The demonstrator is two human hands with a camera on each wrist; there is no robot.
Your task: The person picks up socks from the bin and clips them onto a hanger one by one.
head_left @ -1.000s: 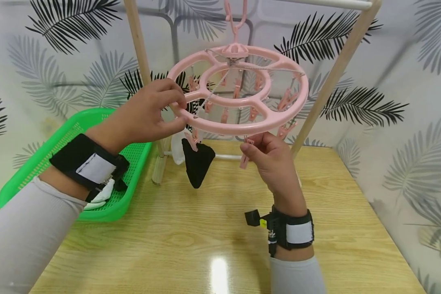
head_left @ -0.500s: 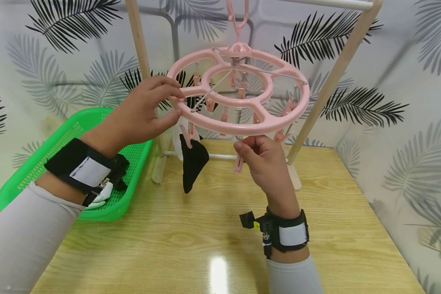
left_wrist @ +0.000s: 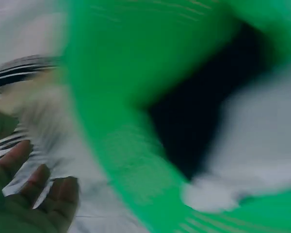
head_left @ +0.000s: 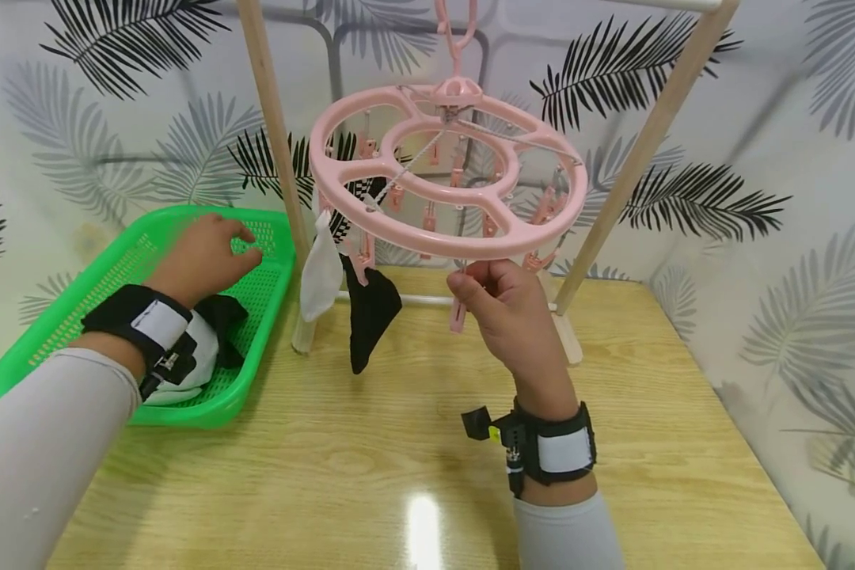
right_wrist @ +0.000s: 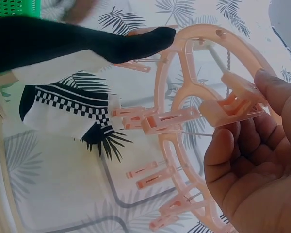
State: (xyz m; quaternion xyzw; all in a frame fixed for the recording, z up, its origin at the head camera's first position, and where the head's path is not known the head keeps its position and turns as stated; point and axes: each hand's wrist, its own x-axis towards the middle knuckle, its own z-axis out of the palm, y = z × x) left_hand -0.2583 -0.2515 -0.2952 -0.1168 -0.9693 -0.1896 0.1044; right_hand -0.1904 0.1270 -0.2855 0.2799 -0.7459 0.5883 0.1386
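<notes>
A pink round clip hanger hangs with pink clothespins below its ring. My right hand pinches one clothespin under the near rim. My left hand, fingers loosely bent and holding nothing, is over the green basket. Inside the basket lie a black cloth and a white one; the left wrist view shows them blurred. From clips on the left of the hanger hang a black sock, a white sock and a black-and-white checked sock.
A wooden stand with a white top bar carries the hanger. Its post feet rest on the wood-grain table. Behind is a wall covering with a leaf pattern.
My left hand has let go of the hanger's rim and moved left and down over the basket. The hanger has shifted slightly left. My right hand keeps pinching the clothespin, slightly farther left.
</notes>
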